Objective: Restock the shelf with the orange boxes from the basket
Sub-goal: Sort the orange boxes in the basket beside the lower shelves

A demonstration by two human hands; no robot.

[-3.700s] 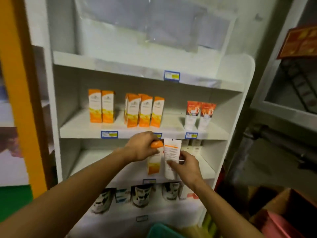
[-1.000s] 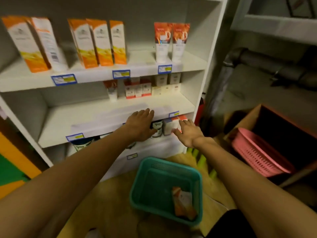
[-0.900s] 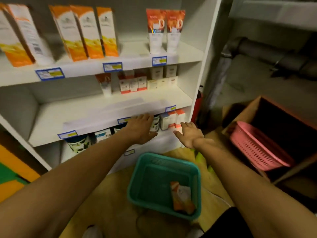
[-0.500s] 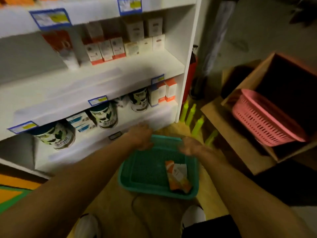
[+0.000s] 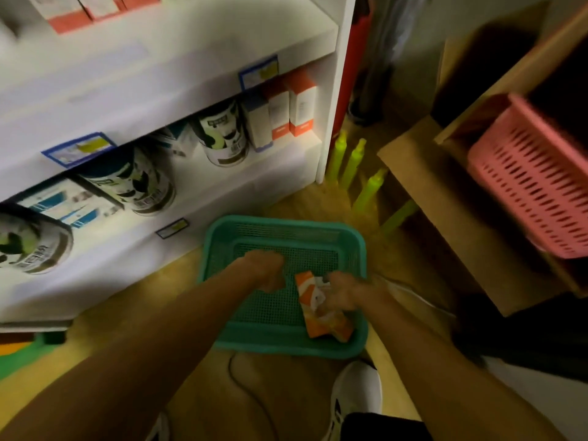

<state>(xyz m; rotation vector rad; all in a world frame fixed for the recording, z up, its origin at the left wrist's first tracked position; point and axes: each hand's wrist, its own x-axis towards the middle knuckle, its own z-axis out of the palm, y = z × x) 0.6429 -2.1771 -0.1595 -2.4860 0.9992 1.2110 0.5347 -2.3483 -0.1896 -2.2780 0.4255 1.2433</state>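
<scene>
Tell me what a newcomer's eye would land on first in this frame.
Probably the teal basket on the floor at the centre, with both hands reaching into it. The right hand is on the orange boxes lying at its right side, and the left hand hovers over the bare mesh. Next, the pink basket in a cardboard box at the right and the white shelf of tins and cartons at upper left.

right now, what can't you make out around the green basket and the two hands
- Head view: the right hand covers part of the orange boxes; motion blur hides whether it grips yet, and how many boxes lie there.
- Left hand: blurred over the green basket; open or closed is unclear.
- Shelf: upper levels cut off by the top edge.
- Price labels: too blurred to read.
</scene>
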